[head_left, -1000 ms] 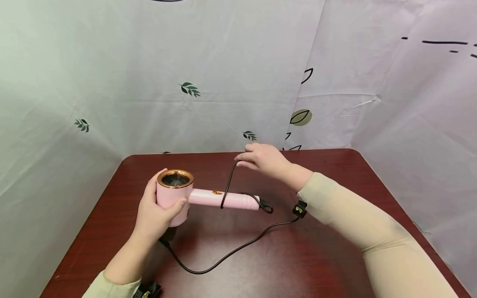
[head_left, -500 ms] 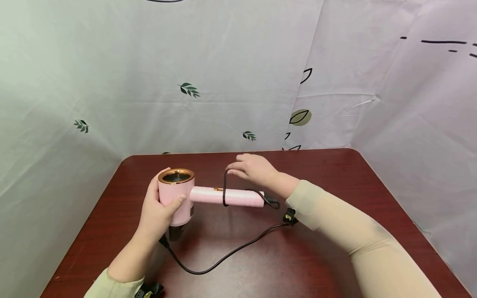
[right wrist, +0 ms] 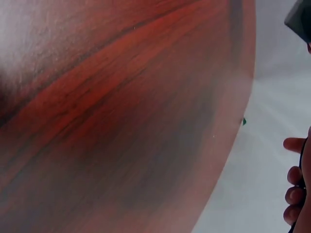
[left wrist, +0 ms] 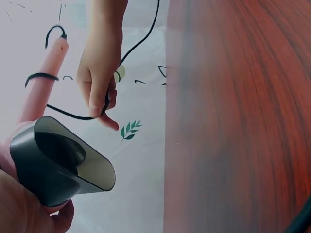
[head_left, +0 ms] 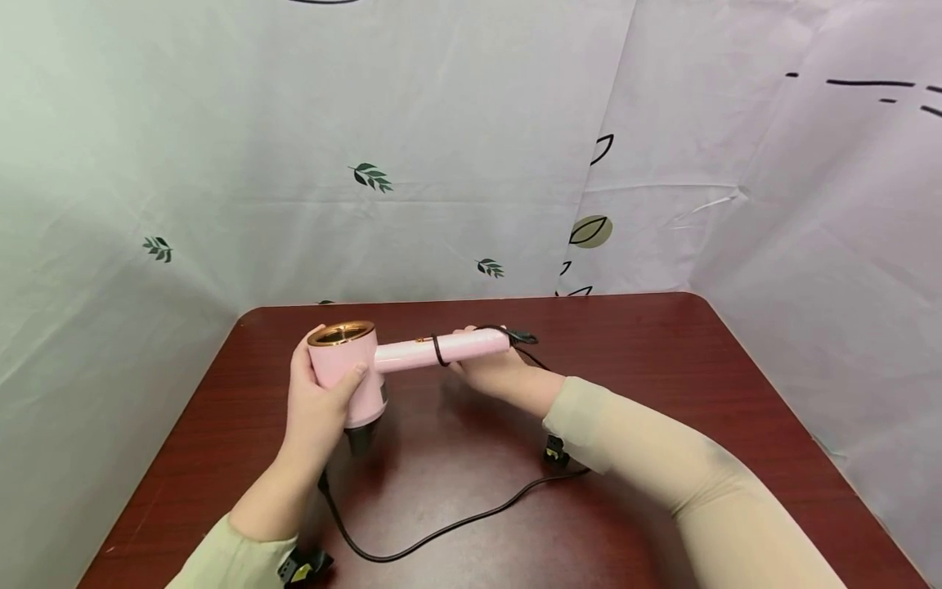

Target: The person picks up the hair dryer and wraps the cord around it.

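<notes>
A pink hair dryer (head_left: 412, 354) with a gold-rimmed rear end is held above the table, its handle pointing right and slightly up. My left hand (head_left: 316, 401) grips its barrel, thumb on the near side. The dark nozzle (left wrist: 63, 160) points downward. A black power cord (left wrist: 73, 115) loops around the handle and runs to my right hand (left wrist: 100, 63), whose curled fingers pinch it. In the head view the handle partly hides the right hand, which is behind and below it. Only the fingertips (right wrist: 294, 195) of that hand show at the edge of the right wrist view.
A dark red wooden table (head_left: 625, 352) lies beneath both hands. Another black cable (head_left: 441, 532) runs across it between the two wrist cameras. Pale fabric with leaf prints (head_left: 471, 147) hangs behind and at the sides.
My right hand has gone from above the handle down behind and below it, carrying the cord around. The handle has tilted up at its free end, while the left hand keeps its grip.
</notes>
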Motion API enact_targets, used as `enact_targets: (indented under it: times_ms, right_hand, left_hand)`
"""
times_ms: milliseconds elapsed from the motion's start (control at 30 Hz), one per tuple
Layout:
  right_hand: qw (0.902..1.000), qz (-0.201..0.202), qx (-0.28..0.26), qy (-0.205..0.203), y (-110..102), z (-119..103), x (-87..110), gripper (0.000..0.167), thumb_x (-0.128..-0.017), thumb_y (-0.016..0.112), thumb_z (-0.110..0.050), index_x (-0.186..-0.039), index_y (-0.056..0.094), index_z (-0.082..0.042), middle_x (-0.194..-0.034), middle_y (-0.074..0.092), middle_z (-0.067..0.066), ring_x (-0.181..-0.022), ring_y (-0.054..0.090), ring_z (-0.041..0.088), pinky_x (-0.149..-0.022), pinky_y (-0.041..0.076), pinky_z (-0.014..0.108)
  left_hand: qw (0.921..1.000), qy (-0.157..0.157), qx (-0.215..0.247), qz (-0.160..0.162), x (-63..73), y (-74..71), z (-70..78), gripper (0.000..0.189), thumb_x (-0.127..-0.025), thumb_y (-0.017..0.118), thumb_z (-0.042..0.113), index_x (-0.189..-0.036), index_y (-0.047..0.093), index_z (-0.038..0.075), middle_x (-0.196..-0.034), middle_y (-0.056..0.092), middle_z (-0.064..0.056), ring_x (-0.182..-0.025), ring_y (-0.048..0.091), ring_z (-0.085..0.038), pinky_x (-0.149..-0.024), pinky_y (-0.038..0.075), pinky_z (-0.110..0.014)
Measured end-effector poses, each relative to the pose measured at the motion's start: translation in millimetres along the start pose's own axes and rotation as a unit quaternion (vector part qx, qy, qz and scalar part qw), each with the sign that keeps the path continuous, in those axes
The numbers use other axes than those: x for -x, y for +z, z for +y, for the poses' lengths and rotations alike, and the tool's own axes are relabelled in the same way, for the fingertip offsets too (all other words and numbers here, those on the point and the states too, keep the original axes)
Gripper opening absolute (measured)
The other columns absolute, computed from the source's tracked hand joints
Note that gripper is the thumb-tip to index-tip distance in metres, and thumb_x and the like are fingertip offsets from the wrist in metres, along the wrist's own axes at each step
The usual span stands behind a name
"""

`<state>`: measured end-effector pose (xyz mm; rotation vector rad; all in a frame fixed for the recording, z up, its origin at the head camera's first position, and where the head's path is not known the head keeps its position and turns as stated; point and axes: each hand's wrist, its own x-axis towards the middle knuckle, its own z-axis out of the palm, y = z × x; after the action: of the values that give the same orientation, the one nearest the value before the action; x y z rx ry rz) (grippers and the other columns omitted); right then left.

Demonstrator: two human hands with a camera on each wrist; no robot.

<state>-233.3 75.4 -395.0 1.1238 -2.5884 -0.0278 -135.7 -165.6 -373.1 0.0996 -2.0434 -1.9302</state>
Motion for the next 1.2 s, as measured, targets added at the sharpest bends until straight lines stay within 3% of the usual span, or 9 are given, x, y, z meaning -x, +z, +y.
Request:
enact_targets:
  times_ms: [33,67,133,167,300,500,700,1033,1200]
  right_hand:
    - [0.9990,0.031,-0.027,0.020,2,-2,-0.7,0.022,-0.099,0.059,-0.034,-0.084,0.059,-0.017,-0.072,0.050,-0.006,-0.068,0.046,0.005,-0.065,0.040,0.023]
    - [0.9989,0.023,-0.028,0.030,5,-4,-1.2,0.022,-0.100,0.057,-0.038,-0.089,0.062,-0.019,-0.075,0.054,-0.005,-0.074,0.050,0.008,-0.070,0.044,0.028]
    - [0.9987,0.045,-0.013,0.022,11,-6,-1.9,0.023,-0.100,0.057,-0.041,-0.100,0.070,-0.022,-0.084,0.063,-0.004,-0.086,0.059,0.013,-0.080,0.048,0.038]
    - [0.9977,0.065,-0.014,0.013,13,-6,-2.1,0.023,-0.099,0.058,-0.040,-0.104,0.073,-0.023,-0.088,0.067,-0.005,-0.090,0.062,0.013,-0.082,0.050,0.036]
    - [0.9925,0.120,-0.015,-0.020,21,-9,-0.3,0.020,-0.098,0.062,-0.034,-0.107,0.076,-0.024,-0.098,0.072,-0.006,-0.089,0.067,0.016,-0.073,0.054,0.036]
    - [0.9940,0.100,0.002,-0.044,19,-15,5.7,0.019,-0.098,0.059,-0.029,-0.106,0.075,-0.022,-0.099,0.067,-0.002,-0.091,0.063,0.019,-0.079,0.050,0.036]
    - [0.9936,0.085,0.039,-0.063,7,-21,12.6,0.019,-0.093,0.061,-0.021,-0.108,0.072,-0.022,-0.083,0.059,-0.003,-0.076,0.056,0.019,-0.064,0.043,0.032]
    - [0.9838,0.121,0.067,-0.114,-14,-23,15.7,0.011,-0.091,0.061,-0.015,-0.099,0.069,-0.015,-0.084,0.056,0.000,-0.077,0.053,0.020,-0.065,0.039,0.030]
    - [0.9766,0.141,0.070,-0.146,-28,-17,14.0,0.016,-0.091,0.064,-0.008,-0.104,0.069,-0.014,-0.091,0.058,0.001,-0.080,0.054,0.021,-0.068,0.044,0.031]
  left_hand:
    - [1.0000,-0.002,0.002,0.004,-1.0,1.3,-0.1,0.077,-0.089,0.070,0.004,-0.152,0.027,0.017,-0.131,0.044,-0.002,-0.110,0.050,-0.019,-0.079,0.049,-0.018]
    - [1.0000,-0.004,0.004,0.008,-2.1,2.5,-0.3,0.077,-0.089,0.070,0.003,-0.152,0.027,0.017,-0.131,0.044,-0.001,-0.110,0.049,-0.019,-0.080,0.049,-0.018]
    - [0.9998,-0.004,0.003,0.017,-4.1,4.9,-0.8,0.077,-0.089,0.070,0.002,-0.152,0.027,0.016,-0.130,0.044,-0.001,-0.109,0.049,-0.019,-0.079,0.049,-0.019]
    - [0.9997,-0.002,-0.001,0.023,-5.1,5.9,-1.4,0.077,-0.089,0.070,0.003,-0.151,0.027,0.015,-0.130,0.044,-0.001,-0.109,0.049,-0.018,-0.079,0.049,-0.019]
    - [0.9988,0.010,-0.019,0.044,-8.8,9.1,-4.6,0.077,-0.088,0.074,0.009,-0.150,0.029,0.014,-0.129,0.047,-0.002,-0.108,0.051,-0.017,-0.081,0.049,-0.020]
    - [0.9968,0.024,-0.046,0.061,-11.4,10.6,-6.7,0.083,-0.085,0.079,0.017,-0.151,0.029,0.016,-0.130,0.049,-0.003,-0.109,0.050,-0.014,-0.087,0.045,-0.025]
    - [0.9952,0.026,-0.067,0.065,-13.7,10.6,-8.0,0.088,-0.083,0.081,0.019,-0.153,0.027,0.018,-0.133,0.049,-0.005,-0.110,0.049,-0.014,-0.091,0.042,-0.028]
    - [0.9929,0.022,-0.106,0.050,-16.8,12.5,-12.9,0.095,-0.082,0.082,0.025,-0.155,0.022,0.016,-0.138,0.047,-0.012,-0.114,0.050,-0.026,-0.096,0.040,-0.040]
    - [0.9915,0.019,-0.122,0.040,-18.8,13.2,-14.2,0.095,-0.081,0.082,0.028,-0.154,0.023,0.015,-0.137,0.047,-0.014,-0.113,0.051,-0.027,-0.097,0.040,-0.044]
